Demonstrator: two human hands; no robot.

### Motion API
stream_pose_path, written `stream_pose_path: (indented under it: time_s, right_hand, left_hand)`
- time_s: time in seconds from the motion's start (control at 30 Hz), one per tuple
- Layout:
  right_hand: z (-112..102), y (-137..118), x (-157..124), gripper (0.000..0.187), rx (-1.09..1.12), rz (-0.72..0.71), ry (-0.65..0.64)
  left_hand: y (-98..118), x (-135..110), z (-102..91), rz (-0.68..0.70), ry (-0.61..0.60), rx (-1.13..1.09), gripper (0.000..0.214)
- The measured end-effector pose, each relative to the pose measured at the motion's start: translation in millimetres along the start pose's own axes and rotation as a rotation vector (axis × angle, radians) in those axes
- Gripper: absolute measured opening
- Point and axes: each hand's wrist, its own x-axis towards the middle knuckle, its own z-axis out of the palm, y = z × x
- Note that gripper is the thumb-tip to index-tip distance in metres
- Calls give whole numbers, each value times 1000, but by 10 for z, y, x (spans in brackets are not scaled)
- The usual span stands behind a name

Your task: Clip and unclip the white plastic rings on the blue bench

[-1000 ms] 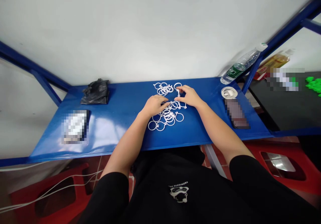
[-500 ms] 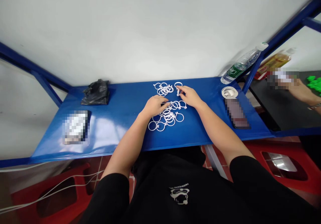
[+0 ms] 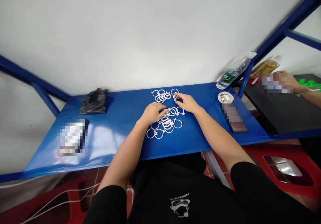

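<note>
Several white plastic rings with small clip tabs, like curtain rings, lie on the blue table (image 3: 120,113). The nearer pile of curtain rings (image 3: 168,127) spreads in front of me. My left hand (image 3: 153,113) rests at its upper left edge, thumb and fingers apart, partly covering some rings. A smaller cluster of curtain rings (image 3: 162,97) sits farther back. To the right of that cluster is a single curtain ring (image 3: 175,90). The thumb and fingertips of my right hand (image 3: 187,102) are closed at the small tab on its near side.
A black plastic bag (image 3: 94,101) and a blurred-out flat object (image 3: 73,137) are on the left. On the right are a water bottle (image 3: 234,71), a coiled white cable (image 3: 225,97) and a phone (image 3: 234,117). Beyond the blue post, another person's hand (image 3: 282,80) works over a black surface.
My head view has shifted slightly, so the table sits lower in the picture. The single ring by my right hand shows rounder than before. My left hand stays by the pile.
</note>
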Motion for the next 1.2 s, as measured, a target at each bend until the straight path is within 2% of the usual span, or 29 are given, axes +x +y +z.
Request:
stream_pose_path:
  time_s: [0.2, 0.33, 0.4, 0.47, 0.53, 0.63, 0.77, 0.9, 1.03, 1.2]
  right_hand:
    - [-6, -2, 17, 36, -53, 29, 145]
    - [-34, -50, 9, 24, 79, 52, 221]
    - [-50, -125, -14, 21, 213, 49, 161]
    - [-56, -236, -51, 20, 353, 34, 42]
    - [-50, -361, -95, 21, 459, -8, -35]
    - [-26, -505, -146, 13, 497, -83, -92]
    - [-8, -559, -160, 11, 520, -115, -126]
    - [-28, -569, -158, 12, 465, -117, -124]
    - [-70, -603, -172, 11, 287, -165, -112]
    - [-85, -605, -181, 9, 216, -203, -116]
  left_hand:
    - [-1, -6, 7, -16, -2, -16, 26]
    - [9, -10, 11, -5, 34, -19, 28]
    - [46, -7, 4, 0, 117, -5, 41]
    - [108, 3, -9, 15, 211, 16, 58]
    - [174, 16, -28, 48, 252, 28, 64]
    - [232, 30, -54, 95, 225, 40, 46]
    - [210, 31, -69, 84, 214, 56, 29]
    - [169, 29, -49, 50, 230, 53, 29]
    - [156, 33, -30, 66, 195, 32, 32]
    - [146, 31, -19, 74, 173, 22, 35]
